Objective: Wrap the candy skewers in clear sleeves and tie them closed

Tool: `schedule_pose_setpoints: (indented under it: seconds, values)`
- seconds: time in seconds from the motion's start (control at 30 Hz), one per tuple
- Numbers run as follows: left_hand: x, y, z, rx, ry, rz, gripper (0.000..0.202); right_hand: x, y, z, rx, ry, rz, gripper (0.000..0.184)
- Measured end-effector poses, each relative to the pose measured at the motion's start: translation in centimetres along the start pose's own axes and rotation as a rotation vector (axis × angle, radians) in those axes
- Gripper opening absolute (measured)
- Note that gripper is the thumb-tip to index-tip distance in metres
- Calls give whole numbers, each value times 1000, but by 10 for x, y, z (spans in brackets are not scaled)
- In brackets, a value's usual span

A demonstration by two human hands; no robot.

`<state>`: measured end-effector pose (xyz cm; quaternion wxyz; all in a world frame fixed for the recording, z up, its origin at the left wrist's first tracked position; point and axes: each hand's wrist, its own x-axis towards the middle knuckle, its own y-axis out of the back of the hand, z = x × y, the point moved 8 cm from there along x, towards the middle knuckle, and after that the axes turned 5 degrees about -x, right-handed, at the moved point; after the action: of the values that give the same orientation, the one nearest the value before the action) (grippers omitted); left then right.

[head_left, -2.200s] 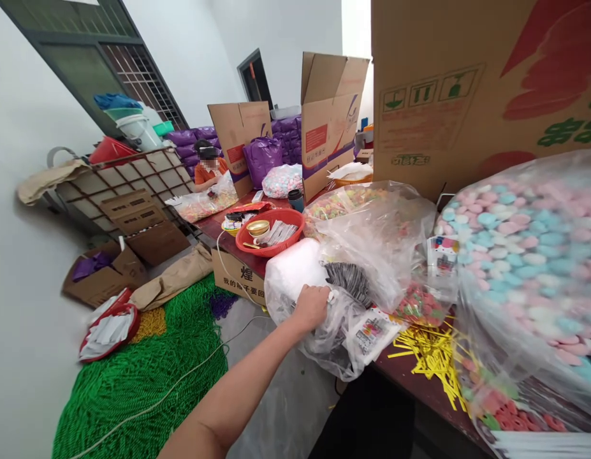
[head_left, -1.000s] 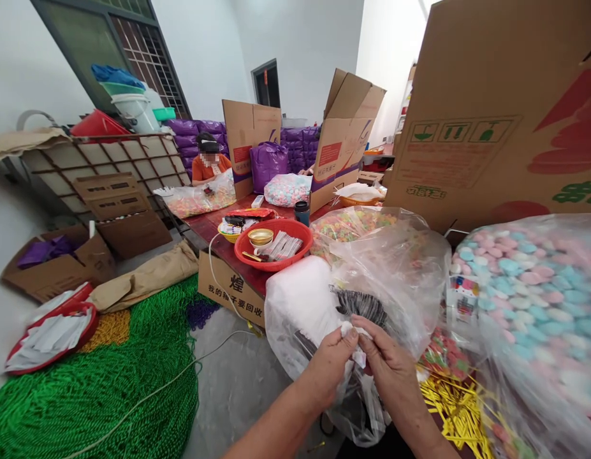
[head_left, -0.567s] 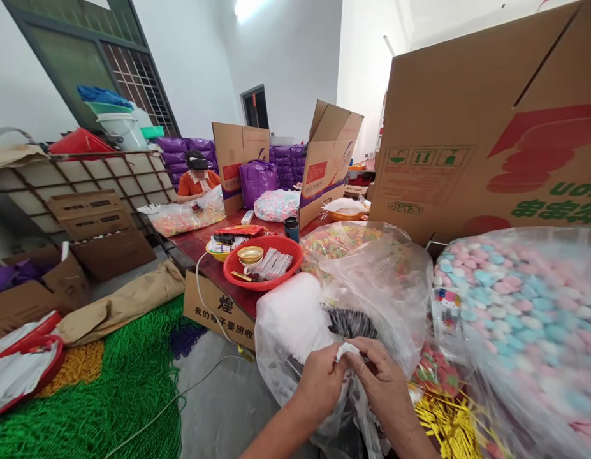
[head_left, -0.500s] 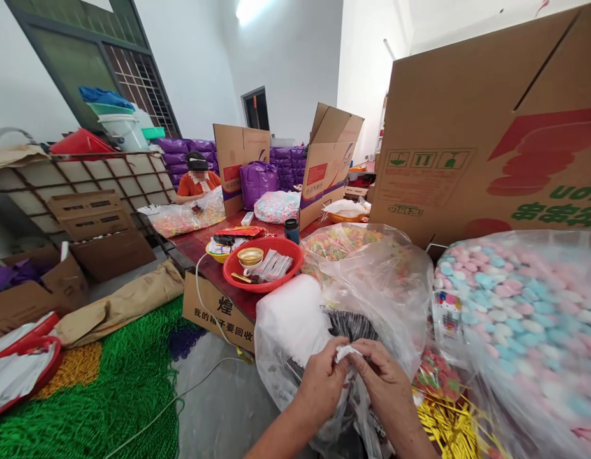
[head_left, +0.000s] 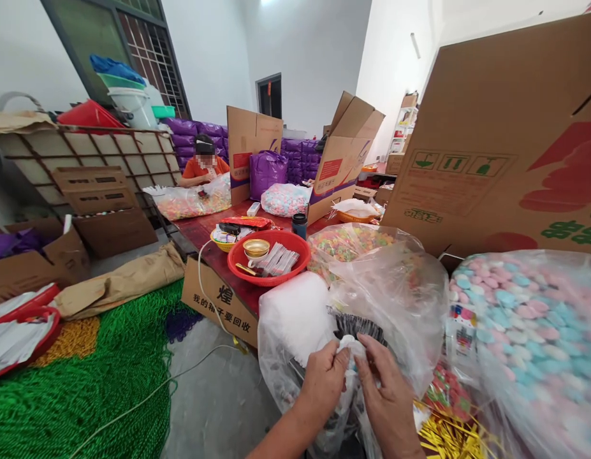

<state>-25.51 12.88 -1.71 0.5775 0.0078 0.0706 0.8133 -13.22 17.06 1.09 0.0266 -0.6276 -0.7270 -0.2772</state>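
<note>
White piece (head_left: 351, 347) at view's five o'clock, pinched in left-hand grip (head_left: 324, 376); right hand (head_left: 388, 386) alongside, fingers parted, hold uncertain. Likely step: two-handed fingertip handling; next move calls for steady pinch. Note clear bag (head_left: 271, 331) underneath, counter (head_left: 245, 293) edge at ten, roomier floor (head_left: 204, 395) at seven.

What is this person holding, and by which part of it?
A small whitish thing, too unclear to name. The left hand pinches its left edge; the right hand is at its other side, its grip unclear.
</note>
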Motion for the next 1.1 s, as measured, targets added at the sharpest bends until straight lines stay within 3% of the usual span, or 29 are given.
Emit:
schedule_pose_setpoints:
  seconds: [0.07, 0.2, 0.33, 0.53, 0.63, 0.7, 0.83, 0.97, 1.1]
  values:
    - [1, 1, -1, -78, -7, 8, 36, -4, -8, -6, -8, 45, -74, 46]
    - [2, -5, 4, -320, -20, -61, 44, -10, -18, -1, 14, -74, -201, 50]
    - [1, -11, 10, -446, -20, -102, 48, -11, -16, 8, 0, -80, -192, 53]
    - [1, -17, 3, -522, 55, -152, 49, -10, -16, 10, -117, 30, -204, 51]
    - [1, -15, 4, -428, 52, -170, 45, -12, -14, 4, -123, 48, -229, 49]
    - [1, -12, 8, -250, 18, -157, 43, -13, -8, 5, -99, -2, -234, 47]
    - [0, -6, 16, 72, -78, -32, 38, -15, 9, 16, -46, -163, -180, 46]
    - [-4, -15, 17, 93, -149, -23, 34, -18, 18, 22, 14, -265, -153, 50]
    - [-7, -25, 21, 129, -240, -102, 39, -23, 18, 28, 116, -378, -100, 52]
